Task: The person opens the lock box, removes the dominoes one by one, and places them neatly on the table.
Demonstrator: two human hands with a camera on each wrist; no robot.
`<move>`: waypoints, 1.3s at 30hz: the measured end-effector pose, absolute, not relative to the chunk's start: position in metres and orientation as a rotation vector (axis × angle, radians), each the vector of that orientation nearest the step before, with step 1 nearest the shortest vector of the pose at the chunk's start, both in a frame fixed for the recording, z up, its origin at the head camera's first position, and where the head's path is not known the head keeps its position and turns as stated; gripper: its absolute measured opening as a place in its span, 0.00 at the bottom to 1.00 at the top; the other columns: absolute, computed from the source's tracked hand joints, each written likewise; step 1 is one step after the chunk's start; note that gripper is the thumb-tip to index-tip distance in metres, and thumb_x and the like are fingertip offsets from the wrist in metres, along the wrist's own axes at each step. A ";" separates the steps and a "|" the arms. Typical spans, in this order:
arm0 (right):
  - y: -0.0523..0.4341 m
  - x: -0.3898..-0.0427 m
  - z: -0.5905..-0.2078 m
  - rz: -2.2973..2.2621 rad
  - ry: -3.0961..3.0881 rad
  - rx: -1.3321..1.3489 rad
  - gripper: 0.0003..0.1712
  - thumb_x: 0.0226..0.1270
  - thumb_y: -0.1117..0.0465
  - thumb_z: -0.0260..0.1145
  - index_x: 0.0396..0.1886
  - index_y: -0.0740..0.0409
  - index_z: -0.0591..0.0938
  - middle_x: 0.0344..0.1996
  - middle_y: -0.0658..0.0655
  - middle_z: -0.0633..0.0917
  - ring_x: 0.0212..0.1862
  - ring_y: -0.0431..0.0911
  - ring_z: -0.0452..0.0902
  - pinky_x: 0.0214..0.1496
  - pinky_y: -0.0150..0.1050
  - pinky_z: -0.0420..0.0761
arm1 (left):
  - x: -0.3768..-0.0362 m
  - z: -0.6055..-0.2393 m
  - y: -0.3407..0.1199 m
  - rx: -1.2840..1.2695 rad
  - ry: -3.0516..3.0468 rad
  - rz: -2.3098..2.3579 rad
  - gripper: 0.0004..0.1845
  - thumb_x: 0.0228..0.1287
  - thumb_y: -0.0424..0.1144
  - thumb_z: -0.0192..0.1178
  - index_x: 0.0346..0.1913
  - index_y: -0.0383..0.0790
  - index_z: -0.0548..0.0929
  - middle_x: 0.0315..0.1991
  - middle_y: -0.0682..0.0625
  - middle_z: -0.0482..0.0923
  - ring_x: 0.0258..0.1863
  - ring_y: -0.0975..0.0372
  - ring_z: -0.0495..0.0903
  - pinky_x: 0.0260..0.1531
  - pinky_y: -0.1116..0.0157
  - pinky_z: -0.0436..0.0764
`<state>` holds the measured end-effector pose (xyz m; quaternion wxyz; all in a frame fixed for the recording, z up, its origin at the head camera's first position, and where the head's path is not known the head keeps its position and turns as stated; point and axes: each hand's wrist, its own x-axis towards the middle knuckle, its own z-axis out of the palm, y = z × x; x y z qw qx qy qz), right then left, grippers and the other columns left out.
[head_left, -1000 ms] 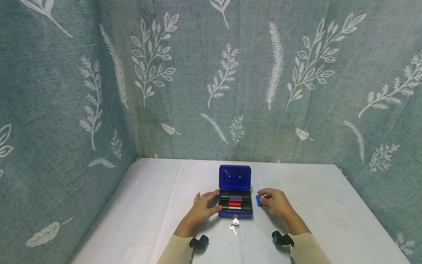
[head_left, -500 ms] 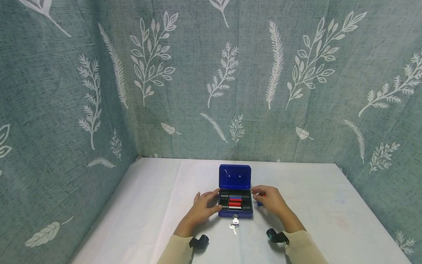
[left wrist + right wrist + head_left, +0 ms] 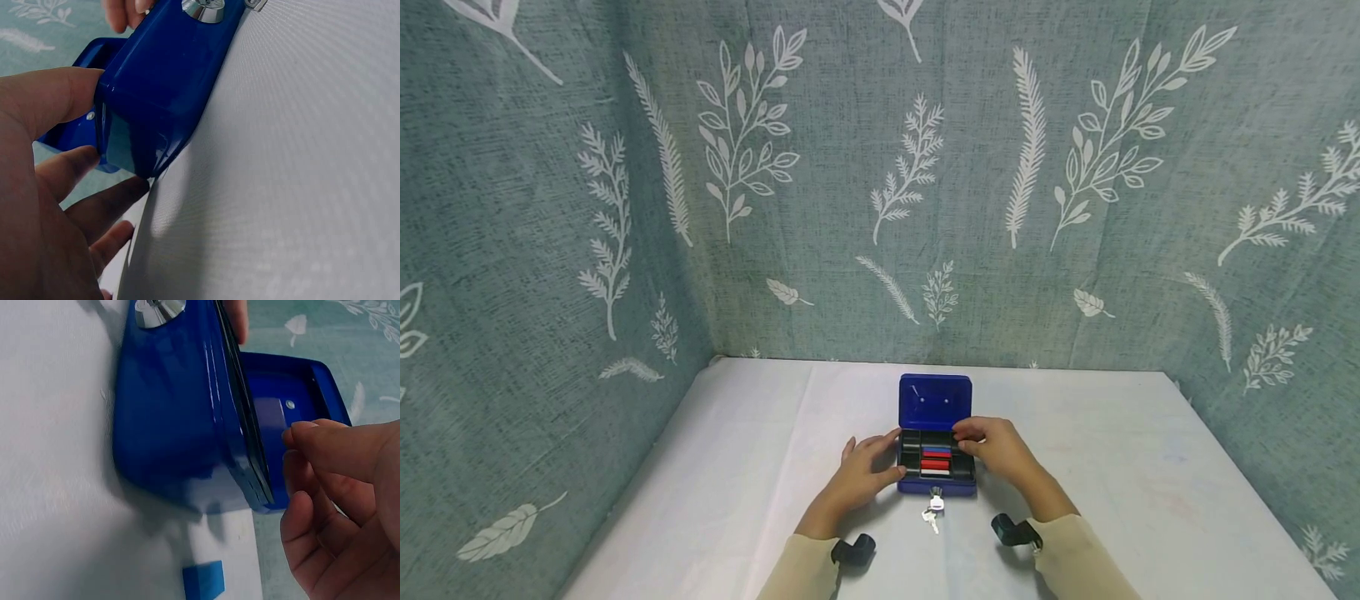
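A small blue cash box (image 3: 937, 487) stands with its lid (image 3: 936, 402) raised and a black divided tray (image 3: 962, 467) inside. Thin red, blue and white pieces (image 3: 935, 465) lie in the tray's middle. My left hand (image 3: 859, 481) steadies the box's left side, its thumb at the front rim and its fingers spread along the side. Over the tray's right back part, my right hand (image 3: 997, 448) brings thumb and fingertips together; whether something small is between them I cannot tell. A blue block (image 3: 204, 580) lies on the table to the right of the box.
Two keys (image 3: 931, 517) hang from the lock (image 3: 204, 9) at the box's front and reach onto the white table (image 3: 775, 467). A green leaf-patterned cloth (image 3: 880, 208) hangs behind the table and along its sides.
My right hand has moved left from beside the blue and red pieces on the table to above the tray's right side. The left hand has stayed on the box.
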<state>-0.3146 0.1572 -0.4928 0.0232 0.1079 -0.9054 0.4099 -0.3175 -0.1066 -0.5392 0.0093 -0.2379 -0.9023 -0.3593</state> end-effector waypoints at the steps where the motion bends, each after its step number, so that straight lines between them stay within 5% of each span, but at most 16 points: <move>1: 0.156 -0.314 -0.493 1.272 -2.808 0.334 0.13 0.60 0.69 0.70 0.45 0.59 0.86 0.34 0.48 0.86 0.40 0.44 0.81 0.44 0.43 0.82 | -0.317 -0.539 -0.107 -0.744 -2.820 -1.120 0.35 0.62 0.54 0.59 0.71 0.48 0.69 0.62 0.49 0.76 0.66 0.51 0.66 0.68 0.40 0.39; 39: 0.129 -0.317 -0.493 0.955 -2.973 0.507 0.11 0.63 0.60 0.70 0.45 0.51 0.88 0.39 0.47 0.86 0.42 0.42 0.79 0.51 0.48 0.79 | -0.318 -0.539 -0.107 -0.767 -2.809 -1.121 0.35 0.63 0.55 0.58 0.71 0.47 0.69 0.62 0.49 0.76 0.66 0.50 0.66 0.68 0.40 0.39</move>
